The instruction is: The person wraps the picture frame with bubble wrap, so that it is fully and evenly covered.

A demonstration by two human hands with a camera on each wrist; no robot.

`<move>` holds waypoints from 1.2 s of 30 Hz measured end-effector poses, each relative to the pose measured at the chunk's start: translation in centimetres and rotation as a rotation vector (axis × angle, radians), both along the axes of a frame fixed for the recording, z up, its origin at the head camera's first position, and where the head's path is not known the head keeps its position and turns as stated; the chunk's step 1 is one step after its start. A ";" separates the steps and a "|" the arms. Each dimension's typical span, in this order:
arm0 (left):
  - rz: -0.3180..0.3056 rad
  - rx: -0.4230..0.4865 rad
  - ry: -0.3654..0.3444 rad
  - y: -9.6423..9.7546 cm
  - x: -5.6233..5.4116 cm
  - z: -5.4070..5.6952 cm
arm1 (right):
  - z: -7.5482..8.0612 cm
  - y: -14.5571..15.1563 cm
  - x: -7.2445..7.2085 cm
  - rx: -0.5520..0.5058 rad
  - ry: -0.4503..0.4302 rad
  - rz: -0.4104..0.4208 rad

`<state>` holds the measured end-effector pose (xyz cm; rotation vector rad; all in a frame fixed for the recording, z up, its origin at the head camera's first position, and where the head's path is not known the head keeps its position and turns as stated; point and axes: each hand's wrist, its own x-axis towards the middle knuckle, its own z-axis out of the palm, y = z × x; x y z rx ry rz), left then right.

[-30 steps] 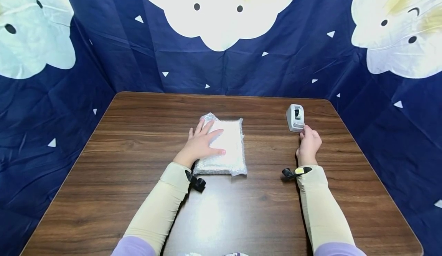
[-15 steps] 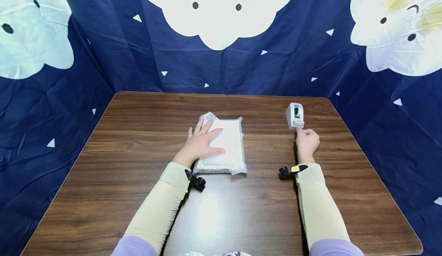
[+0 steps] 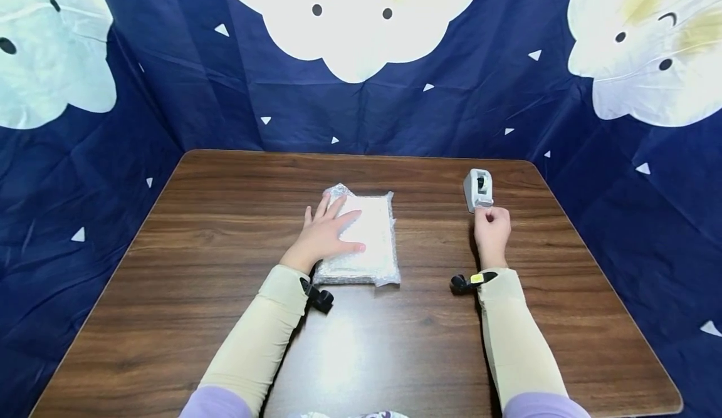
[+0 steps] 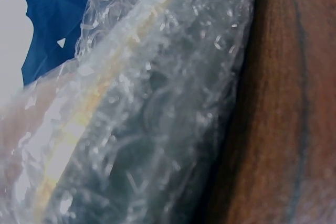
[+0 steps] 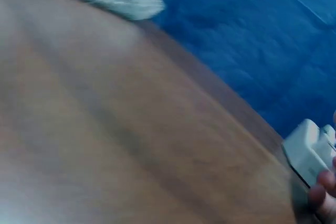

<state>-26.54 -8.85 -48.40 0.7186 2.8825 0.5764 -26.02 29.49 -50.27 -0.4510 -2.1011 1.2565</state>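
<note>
My left hand [image 3: 327,233] rests with spread fingers on a flat, white-topped package in bubble wrap [image 3: 376,233] at mid-table. Up close in the left wrist view, the clear bubble wrap [image 4: 163,103] covers a dark side and a yellowish edge. To the right stands a small light-grey tape dispenser [image 3: 471,192] with a roll in it. Right at its front end, thumb and fingertips of my right hand [image 3: 492,233] pinch together at the tape's end; the clear tape itself hardly shows. The right wrist view catches only those fingertips [image 5: 326,182] beside the dispenser [image 5: 304,148].
Everything lies on a dark wood-grain table [image 3: 225,217]. A navy curtain [image 3: 197,104] with white clouds and small triangles closes off the back and both sides. Each wrist wears a black strap with a small camera [image 3: 323,299].
My right hand has shifted left from the dispenser's front right corner to its front end, thumb and fingers now pinched. The left hand and package keep their place; the head view drifts slightly.
</note>
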 end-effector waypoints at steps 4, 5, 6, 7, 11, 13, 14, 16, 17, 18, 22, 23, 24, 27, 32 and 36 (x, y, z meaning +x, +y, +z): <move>-0.018 -0.013 0.033 0.1 0.1 0.1 | -0.4 -2.4 0.0 0.045 0.161 0.238; -0.023 -0.013 0.036 0.1 0.2 0.1 | -0.4 -3.0 0.1 0.048 0.180 0.304; -0.027 -0.018 0.042 0.1 0.2 0.1 | -0.5 -3.7 0.2 0.051 0.192 0.365; -0.033 -0.022 0.046 0.2 0.2 0.1 | -0.5 -4.3 0.3 0.042 0.202 0.426; -0.043 -0.028 0.041 0.4 0.2 0.2 | 0.6 -7.0 1.3 -0.021 0.216 0.642; -0.044 -0.038 0.036 0.5 0.3 0.2 | 1.4 -8.1 1.9 -0.047 0.215 0.730; -0.044 -0.040 0.034 0.5 0.3 0.2 | 1.8 -8.6 2.2 -0.053 0.215 0.770; -0.045 -0.046 0.034 0.5 0.3 0.1 | 2.5 -9.5 2.7 -0.055 0.217 0.841; -0.045 -0.047 0.035 0.6 0.3 0.1 | 2.7 -9.8 2.9 -0.055 0.217 0.870; -0.045 -0.050 0.036 0.6 0.3 0.2 | 2.7 -10.0 2.9 -0.054 0.221 0.896; -0.047 -0.045 0.039 0.6 0.4 0.4 | 2.8 -10.9 3.1 -0.069 0.234 0.966; -0.045 -0.047 0.039 0.6 0.5 0.5 | 2.8 -11.1 3.1 -0.073 0.237 0.974; -0.043 -0.049 0.039 0.6 0.5 0.5 | 2.7 -11.3 3.1 -0.082 0.241 0.983; -0.044 -0.052 0.048 0.6 0.5 0.6 | 2.7 -11.9 3.1 -0.106 0.262 1.001; -0.082 -0.050 0.090 0.7 0.4 0.4 | 3.0 -12.9 3.2 -0.154 0.288 1.026; -0.136 -0.041 0.145 0.7 0.2 0.1 | 3.2 -13.4 3.3 -0.145 0.286 1.050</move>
